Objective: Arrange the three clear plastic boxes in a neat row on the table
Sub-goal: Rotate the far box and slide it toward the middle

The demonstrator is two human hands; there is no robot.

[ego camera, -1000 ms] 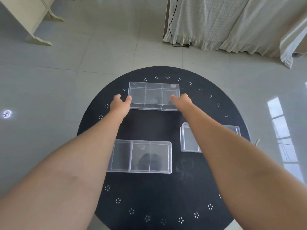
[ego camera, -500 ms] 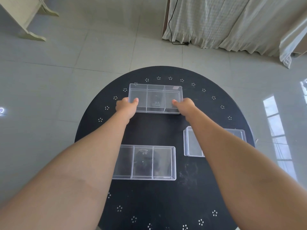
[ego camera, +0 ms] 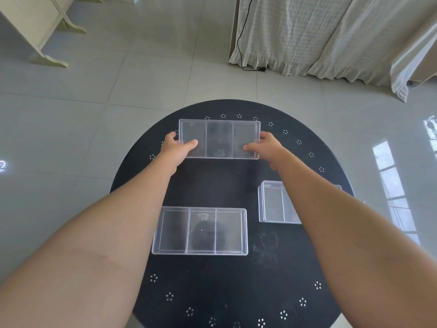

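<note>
Three clear plastic boxes are on or over a round black table [ego camera: 227, 185]. I hold the far box [ego camera: 220, 138], which has three compartments, by its two short ends and it looks tilted toward me. My left hand [ego camera: 176, 150] grips its left end, thumb on top. My right hand [ego camera: 266, 146] grips its right end. A second three-compartment box [ego camera: 201, 230] lies flat nearer to me, left of centre. The third box [ego camera: 274, 202] sits at the right, and my right forearm hides most of it.
The table has small white dot clusters around its rim [ego camera: 153, 278]. Grey tiled floor surrounds it. A white curtain [ego camera: 319, 36] with a black cable hangs at the back right, and pale furniture legs [ego camera: 47, 58] stand at the back left.
Both hands closed on the ends of the far box, and its near edge has come up so its open face tilts toward me. The other two boxes stayed put.
</note>
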